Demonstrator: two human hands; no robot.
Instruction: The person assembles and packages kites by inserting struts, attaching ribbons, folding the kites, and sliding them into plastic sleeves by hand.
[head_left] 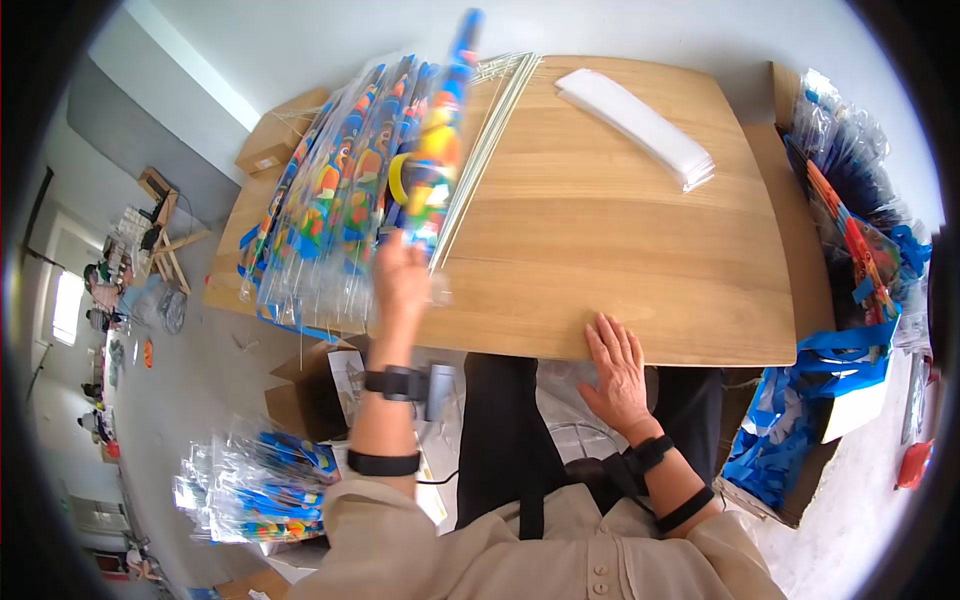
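Observation:
My left hand [400, 268] is closed round the lower end of a colourful rolled item [436, 150], blurred by motion, which points up and away over the table's left part. Beside it on the left lie several similar rolled items in clear plastic [345, 180]. Thin pale sticks [490, 140] run along its right side. My right hand [615, 375] lies flat at the table's front edge, fingers spread, with nothing in it.
On the wooden table [620, 240] a stack of white sleeves [640, 125] lies at the back right. Boxes with blue material [775, 440] stand to the right. Wrapped items [260, 490] and an open carton [305, 390] are below left.

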